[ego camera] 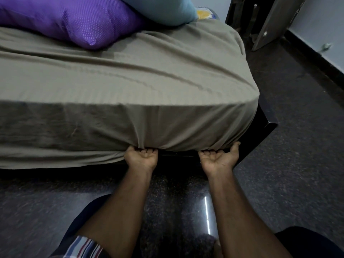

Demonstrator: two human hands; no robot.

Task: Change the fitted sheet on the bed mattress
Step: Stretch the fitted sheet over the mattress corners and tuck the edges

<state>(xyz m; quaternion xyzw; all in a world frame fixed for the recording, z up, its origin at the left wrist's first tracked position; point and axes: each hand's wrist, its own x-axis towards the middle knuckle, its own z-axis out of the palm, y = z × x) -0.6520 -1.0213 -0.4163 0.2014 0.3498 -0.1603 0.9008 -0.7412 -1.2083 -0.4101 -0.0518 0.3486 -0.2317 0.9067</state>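
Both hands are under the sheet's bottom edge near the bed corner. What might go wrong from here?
The left hand and right hand grip the sheet palms up beside the dark bed frame; knuckles could scrape it. The purple pillow and blue pillow lie on the sheet and may slide off.

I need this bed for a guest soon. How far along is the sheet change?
Done: the olive fitted sheet covers the mattress top and near side, wrinkled. In hand: the left hand and right hand, palms up, fingers curled at the sheet's bottom edge by the near right corner. Left: smoothing it. The purple pillow and blue pillow lie stacked at the head.
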